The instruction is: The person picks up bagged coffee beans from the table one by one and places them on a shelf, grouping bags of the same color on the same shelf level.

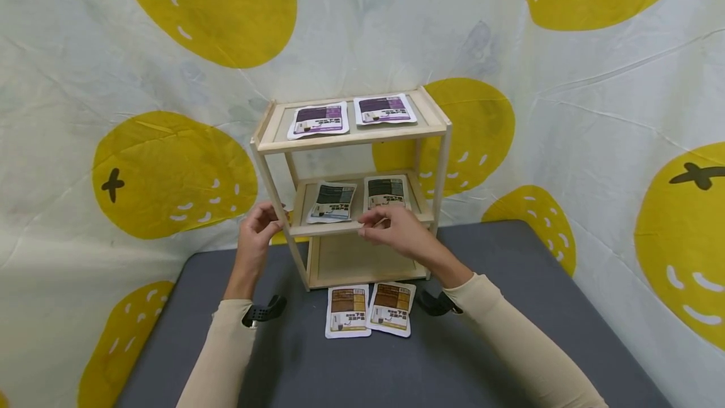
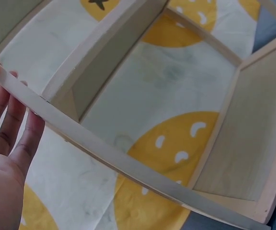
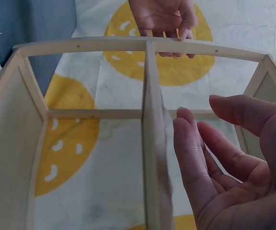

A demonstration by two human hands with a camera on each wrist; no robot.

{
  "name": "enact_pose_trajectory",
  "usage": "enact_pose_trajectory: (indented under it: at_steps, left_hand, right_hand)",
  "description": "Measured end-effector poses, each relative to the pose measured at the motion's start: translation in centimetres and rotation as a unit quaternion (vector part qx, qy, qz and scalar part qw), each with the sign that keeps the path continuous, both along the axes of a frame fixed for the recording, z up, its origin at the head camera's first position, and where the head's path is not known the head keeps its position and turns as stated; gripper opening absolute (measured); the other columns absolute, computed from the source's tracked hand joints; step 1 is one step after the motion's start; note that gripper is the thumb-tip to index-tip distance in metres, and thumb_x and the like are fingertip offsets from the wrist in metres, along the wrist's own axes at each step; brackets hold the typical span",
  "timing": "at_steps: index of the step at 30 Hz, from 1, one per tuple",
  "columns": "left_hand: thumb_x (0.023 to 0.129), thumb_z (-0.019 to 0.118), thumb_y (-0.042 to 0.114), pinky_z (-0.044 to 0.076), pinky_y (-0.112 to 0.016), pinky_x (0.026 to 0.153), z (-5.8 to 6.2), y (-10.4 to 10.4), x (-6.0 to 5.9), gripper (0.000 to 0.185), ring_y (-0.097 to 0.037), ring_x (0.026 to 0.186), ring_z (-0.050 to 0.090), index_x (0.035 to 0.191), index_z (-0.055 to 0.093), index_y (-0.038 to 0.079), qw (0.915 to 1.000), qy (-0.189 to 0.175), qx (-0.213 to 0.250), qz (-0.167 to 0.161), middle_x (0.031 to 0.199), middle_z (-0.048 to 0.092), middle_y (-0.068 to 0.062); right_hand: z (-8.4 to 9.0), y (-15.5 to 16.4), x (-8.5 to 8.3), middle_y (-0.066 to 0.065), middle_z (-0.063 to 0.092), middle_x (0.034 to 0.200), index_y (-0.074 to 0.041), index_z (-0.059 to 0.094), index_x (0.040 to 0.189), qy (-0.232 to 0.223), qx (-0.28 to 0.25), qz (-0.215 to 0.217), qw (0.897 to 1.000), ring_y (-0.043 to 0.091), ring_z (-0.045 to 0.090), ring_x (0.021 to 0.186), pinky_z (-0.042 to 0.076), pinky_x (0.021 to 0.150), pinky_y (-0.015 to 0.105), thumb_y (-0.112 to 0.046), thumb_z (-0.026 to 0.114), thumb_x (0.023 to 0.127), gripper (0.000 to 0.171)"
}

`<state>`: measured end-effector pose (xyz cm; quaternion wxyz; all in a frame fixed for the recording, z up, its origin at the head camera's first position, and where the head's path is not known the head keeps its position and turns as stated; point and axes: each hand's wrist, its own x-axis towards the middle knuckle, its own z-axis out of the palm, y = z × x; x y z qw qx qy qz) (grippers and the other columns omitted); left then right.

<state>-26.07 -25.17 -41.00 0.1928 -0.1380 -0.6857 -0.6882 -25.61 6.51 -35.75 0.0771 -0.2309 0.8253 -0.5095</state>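
Nearest the person, two brown packets [image 1: 368, 309] lie side by side on the grey table [image 1: 510, 332], just in front of the wooden shelf unit [image 1: 351, 187], whose bottom tier looks bare. Above them both hands are raised at the middle tier. The right hand [image 1: 396, 228] hovers at its front edge, just before the dark packet on the right [image 1: 386, 192], fingers loosely apart and holding nothing. The left hand [image 1: 257, 232] is at the front left post, fingers relaxed; whether they touch the wood is hard to tell. A second dark packet [image 1: 333, 201] lies beside the first, and two purple packets [image 1: 351, 115] sit on the top tier. The step in hand looks like the filling of the middle tier; the next move would likely call for bringing a hand down to the brown packets.
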Motion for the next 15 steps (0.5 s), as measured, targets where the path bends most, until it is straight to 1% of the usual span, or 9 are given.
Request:
enact_pose_trajectory:
  at_steps: [3,6,7,11,13,14,15]
  left_hand:
    - [0.096,0.059,-0.004,0.054,-0.025,0.082,0.0,0.0,0.0,0.024,-0.021,0.091,0.062,0.120,0.061,-0.008,1.0000,0.000,-0.004,0.005,0.101,0.064,-0.016]
    - [0.096,0.059,-0.004,0.054,-0.024,0.084,0.0,0.0,0.1,0.024,-0.020,0.092,0.062,0.120,0.061,-0.009,0.9999,-0.002,-0.011,0.011,0.100,0.064,-0.012]
    - [0.097,0.058,-0.004,0.054,-0.024,0.084,0.0,0.0,0.1,0.024,-0.020,0.092,0.062,0.120,0.061,-0.008,0.9998,-0.002,-0.014,0.012,0.101,0.064,-0.014]
    - [0.097,0.059,-0.004,0.054,-0.024,0.084,0.1,0.1,0.1,0.023,-0.019,0.093,0.062,0.120,0.061,-0.009,0.9998,-0.002,-0.014,0.013,0.105,0.063,-0.023]
    - [0.096,0.059,-0.005,0.054,-0.024,0.084,0.1,0.1,0.1,0.026,-0.019,0.093,0.063,0.121,0.059,-0.013,0.9999,0.000,-0.009,0.008,0.106,0.061,-0.027]
    - [0.096,0.059,-0.005,0.054,-0.024,0.084,0.0,0.1,0.1,0.027,-0.019,0.092,0.063,0.121,0.057,-0.015,1.0000,0.000,-0.005,0.006,0.106,0.061,-0.028]
    - [0.096,0.059,-0.005,0.054,-0.024,0.083,0.0,0.1,0.1,0.029,-0.019,0.092,0.063,0.122,0.055,-0.017,1.0000,0.000,-0.002,0.004,0.105,0.062,-0.026]
  right_hand:
    - [-0.6,0.4,0.4,0.004,0.070,0.101,-0.008,0.072,0.118,-0.016,0.000,0.008,1.000,0.019,0.067,0.090,0.057,0.079,0.033,-0.020,0.073,0.094,0.027]
    - [-1.3,0.8,0.8,0.004,0.071,0.101,-0.010,0.072,0.116,-0.019,0.005,0.019,1.000,0.020,0.067,0.090,0.057,0.079,0.033,-0.020,0.073,0.094,0.024]
    - [-1.6,0.9,0.9,0.004,0.071,0.101,-0.010,0.072,0.115,-0.018,0.005,0.024,1.000,0.023,0.068,0.090,0.057,0.080,0.035,-0.019,0.073,0.094,0.024]
    - [-3.1,1.3,1.2,0.006,0.072,0.100,-0.005,0.072,0.115,-0.011,0.011,0.047,0.999,0.021,0.068,0.085,0.058,0.076,0.033,-0.018,0.073,0.094,0.024]
    - [-3.9,1.5,1.4,0.008,0.072,0.099,-0.003,0.071,0.115,-0.019,0.010,0.055,0.998,0.019,0.068,0.083,0.058,0.074,0.032,-0.018,0.072,0.094,0.026]
    - [-4.3,1.7,1.5,0.009,0.072,0.099,-0.001,0.071,0.116,-0.024,0.011,0.059,0.998,0.016,0.068,0.081,0.058,0.072,0.031,-0.017,0.072,0.094,0.027]
    - [-4.7,1.8,1.5,0.009,0.072,0.099,-0.001,0.070,0.116,-0.027,0.013,0.061,0.998,0.015,0.067,0.080,0.058,0.072,0.032,-0.017,0.072,0.094,0.027]
